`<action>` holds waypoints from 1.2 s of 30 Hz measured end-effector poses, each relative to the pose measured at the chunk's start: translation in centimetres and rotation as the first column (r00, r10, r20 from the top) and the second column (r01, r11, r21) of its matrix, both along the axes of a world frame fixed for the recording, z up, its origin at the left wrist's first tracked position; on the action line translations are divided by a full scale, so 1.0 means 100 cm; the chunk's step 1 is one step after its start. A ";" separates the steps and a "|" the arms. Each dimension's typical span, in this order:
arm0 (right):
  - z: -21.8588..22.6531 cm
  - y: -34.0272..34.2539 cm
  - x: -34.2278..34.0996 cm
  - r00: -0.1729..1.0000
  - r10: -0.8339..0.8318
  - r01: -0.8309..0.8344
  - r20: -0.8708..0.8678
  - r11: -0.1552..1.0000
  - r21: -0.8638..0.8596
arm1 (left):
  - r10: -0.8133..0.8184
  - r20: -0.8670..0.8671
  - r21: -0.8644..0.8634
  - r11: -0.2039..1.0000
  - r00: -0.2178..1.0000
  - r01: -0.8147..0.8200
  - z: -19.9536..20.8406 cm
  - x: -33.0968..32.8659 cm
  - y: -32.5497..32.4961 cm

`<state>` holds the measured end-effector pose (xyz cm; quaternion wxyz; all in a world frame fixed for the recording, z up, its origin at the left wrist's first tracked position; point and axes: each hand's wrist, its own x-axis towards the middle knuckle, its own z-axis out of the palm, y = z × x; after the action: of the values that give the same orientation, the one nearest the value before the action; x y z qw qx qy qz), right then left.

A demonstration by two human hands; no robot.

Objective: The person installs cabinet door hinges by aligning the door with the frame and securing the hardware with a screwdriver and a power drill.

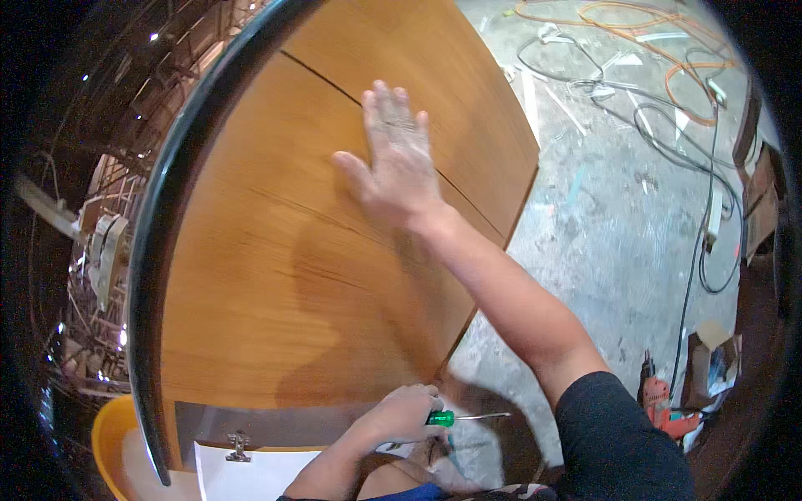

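Observation:
My right hand (393,159) is spread over the upper part of a brown wood-grain panel (225,317), fingers stretched out and palm toward its surface. A thin dark seam (322,77) runs across the panel close to the fingertips. Near the panel's lower edge, my left hand (405,415) is closed round the green handle of a screwdriver (443,418), whose metal shaft points right. A dark curved edge strip (154,225) borders the panel's left side.
Below the panel lies white paper (251,480) under a metal clip (238,447), beside a yellow rounded object (104,434). On the concrete floor to the right are an orange power drill (664,409), black cables (643,125), an orange cord (677,79) and scraps. Cluttered metalwork (104,242) stands left.

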<state>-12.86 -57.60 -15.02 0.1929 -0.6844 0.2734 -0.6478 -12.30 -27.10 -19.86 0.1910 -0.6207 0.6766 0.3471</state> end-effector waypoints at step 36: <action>0.072 0.023 0.039 0.991 0.120 -0.103 -0.062 0.969 0.224 | -0.348 -0.142 -0.349 0.894 0.927 0.282 0.039 0.016 0.028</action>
<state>-8.95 -55.32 -7.79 0.2934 -0.6970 0.3117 -0.5753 -10.70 -24.26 -15.98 0.0719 -0.4866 0.8318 0.2571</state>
